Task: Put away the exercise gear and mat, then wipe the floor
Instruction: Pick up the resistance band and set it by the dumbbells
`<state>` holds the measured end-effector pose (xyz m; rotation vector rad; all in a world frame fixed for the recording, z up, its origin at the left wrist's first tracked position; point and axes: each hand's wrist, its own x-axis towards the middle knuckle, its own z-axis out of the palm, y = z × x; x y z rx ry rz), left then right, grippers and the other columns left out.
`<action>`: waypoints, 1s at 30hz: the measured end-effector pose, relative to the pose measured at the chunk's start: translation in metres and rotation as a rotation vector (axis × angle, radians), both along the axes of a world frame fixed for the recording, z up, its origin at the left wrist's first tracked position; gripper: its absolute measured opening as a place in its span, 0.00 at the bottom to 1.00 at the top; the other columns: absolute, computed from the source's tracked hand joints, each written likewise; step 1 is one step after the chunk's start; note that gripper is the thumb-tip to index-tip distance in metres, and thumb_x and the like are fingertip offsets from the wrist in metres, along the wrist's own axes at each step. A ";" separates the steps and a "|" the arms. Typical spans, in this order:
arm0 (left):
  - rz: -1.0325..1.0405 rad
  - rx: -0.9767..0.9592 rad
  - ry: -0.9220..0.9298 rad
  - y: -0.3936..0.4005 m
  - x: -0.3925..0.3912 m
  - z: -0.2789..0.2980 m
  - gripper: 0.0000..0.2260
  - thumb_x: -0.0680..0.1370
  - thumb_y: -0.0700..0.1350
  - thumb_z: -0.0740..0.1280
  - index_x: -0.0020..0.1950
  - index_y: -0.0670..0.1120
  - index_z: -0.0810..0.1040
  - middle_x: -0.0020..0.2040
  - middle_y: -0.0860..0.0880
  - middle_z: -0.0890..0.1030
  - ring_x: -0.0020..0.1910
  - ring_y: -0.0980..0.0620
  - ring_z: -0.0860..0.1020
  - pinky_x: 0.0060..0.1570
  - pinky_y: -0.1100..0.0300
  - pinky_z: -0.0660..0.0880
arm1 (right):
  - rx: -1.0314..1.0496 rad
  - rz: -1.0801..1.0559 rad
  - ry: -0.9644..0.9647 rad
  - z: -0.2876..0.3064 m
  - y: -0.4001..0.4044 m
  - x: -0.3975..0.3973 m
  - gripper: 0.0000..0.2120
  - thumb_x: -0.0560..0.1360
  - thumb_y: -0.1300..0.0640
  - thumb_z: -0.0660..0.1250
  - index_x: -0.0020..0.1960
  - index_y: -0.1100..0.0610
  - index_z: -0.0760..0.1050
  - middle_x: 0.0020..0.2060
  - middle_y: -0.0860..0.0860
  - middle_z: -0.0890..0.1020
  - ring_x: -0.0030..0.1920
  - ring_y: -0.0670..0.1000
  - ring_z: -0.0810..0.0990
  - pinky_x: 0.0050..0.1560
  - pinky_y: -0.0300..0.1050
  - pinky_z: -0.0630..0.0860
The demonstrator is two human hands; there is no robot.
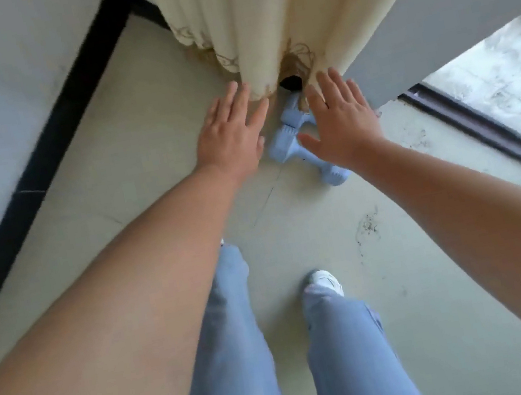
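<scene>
Two pale blue dumbbells [292,129] lie on the floor [149,168] at the foot of the cream curtain [273,21], one nearer the hem and partly tucked under it, the other reaching out from the curtain toward the person; whether the two touch is hard to tell behind the hands. A small black thing [290,83] shows just under the curtain hem, too dark to make out. The left hand [231,136] is held out flat to the left of the dumbbells, fingers straight and close together, tips at the curtain hem, holding nothing. The right hand [342,123] is spread over the dumbbells from the right, fingers straight, thumb out, gripping nothing. Below the dumbbells in the view are the person's blue trouser legs [346,356] and a white shoe [328,281]. Right of the curtain a grey panel [446,18] meets a dark floor track [468,122]
</scene>
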<state>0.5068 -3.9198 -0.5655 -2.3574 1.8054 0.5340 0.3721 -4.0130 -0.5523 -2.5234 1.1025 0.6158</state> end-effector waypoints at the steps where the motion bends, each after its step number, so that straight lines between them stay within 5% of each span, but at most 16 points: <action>1: 0.059 -0.013 -0.017 0.020 0.007 0.028 0.25 0.81 0.46 0.57 0.77 0.45 0.53 0.78 0.41 0.49 0.77 0.44 0.47 0.75 0.52 0.47 | 0.006 0.059 -0.015 0.026 0.011 0.011 0.34 0.78 0.46 0.57 0.77 0.59 0.46 0.77 0.57 0.46 0.77 0.55 0.42 0.76 0.49 0.40; 4: 0.245 -0.093 -0.112 0.093 0.017 0.102 0.26 0.79 0.46 0.62 0.75 0.41 0.60 0.76 0.38 0.58 0.76 0.41 0.56 0.74 0.50 0.54 | 0.039 0.260 -0.050 0.096 0.057 0.044 0.35 0.78 0.46 0.57 0.77 0.59 0.47 0.77 0.57 0.46 0.77 0.55 0.42 0.76 0.48 0.40; 11: 0.749 0.116 -0.160 0.300 -0.015 0.221 0.24 0.83 0.47 0.53 0.77 0.41 0.52 0.78 0.40 0.49 0.77 0.43 0.47 0.75 0.52 0.46 | 0.062 0.770 -0.123 0.209 0.222 0.095 0.34 0.79 0.44 0.54 0.77 0.59 0.44 0.77 0.58 0.44 0.77 0.55 0.40 0.76 0.47 0.39; 13: 0.871 0.040 -0.198 0.363 -0.039 0.248 0.22 0.80 0.43 0.61 0.71 0.36 0.64 0.73 0.34 0.63 0.73 0.38 0.61 0.72 0.49 0.59 | 0.074 0.903 -0.146 0.234 0.283 0.099 0.34 0.79 0.44 0.54 0.77 0.59 0.44 0.77 0.58 0.45 0.77 0.55 0.40 0.76 0.48 0.39; 15: 0.945 0.045 -0.251 0.421 -0.062 0.273 0.17 0.71 0.39 0.70 0.58 0.33 0.78 0.58 0.32 0.79 0.59 0.34 0.78 0.55 0.42 0.75 | 0.076 1.021 -0.175 0.255 0.340 0.099 0.34 0.79 0.44 0.54 0.77 0.59 0.44 0.77 0.57 0.45 0.77 0.55 0.40 0.76 0.48 0.39; 17: 1.087 0.081 -0.242 0.494 -0.097 0.295 0.19 0.65 0.37 0.76 0.53 0.32 0.80 0.53 0.31 0.81 0.53 0.32 0.80 0.48 0.37 0.76 | 0.075 1.165 -0.211 0.275 0.412 0.090 0.34 0.79 0.44 0.54 0.76 0.59 0.45 0.77 0.57 0.45 0.77 0.55 0.40 0.76 0.48 0.40; 19: 1.236 0.077 -0.273 0.559 -0.137 0.318 0.21 0.67 0.37 0.75 0.58 0.31 0.77 0.58 0.30 0.78 0.59 0.31 0.76 0.55 0.39 0.74 | 0.088 1.294 -0.257 0.296 0.489 0.072 0.33 0.79 0.45 0.54 0.76 0.59 0.45 0.77 0.57 0.46 0.77 0.55 0.40 0.76 0.48 0.39; 22: 1.460 0.052 -0.333 0.662 -0.206 0.335 0.22 0.80 0.43 0.60 0.72 0.36 0.62 0.74 0.35 0.61 0.75 0.38 0.58 0.74 0.48 0.54 | 0.099 1.464 -0.316 0.321 0.606 0.028 0.34 0.79 0.45 0.54 0.76 0.60 0.45 0.77 0.58 0.46 0.77 0.56 0.41 0.76 0.48 0.39; 30: 1.774 0.095 -0.372 0.907 -0.378 0.378 0.24 0.83 0.47 0.52 0.76 0.40 0.52 0.78 0.41 0.50 0.77 0.44 0.47 0.75 0.52 0.45 | 0.120 1.754 -0.373 0.372 0.891 -0.112 0.34 0.79 0.44 0.54 0.77 0.59 0.45 0.77 0.57 0.46 0.77 0.56 0.41 0.76 0.49 0.40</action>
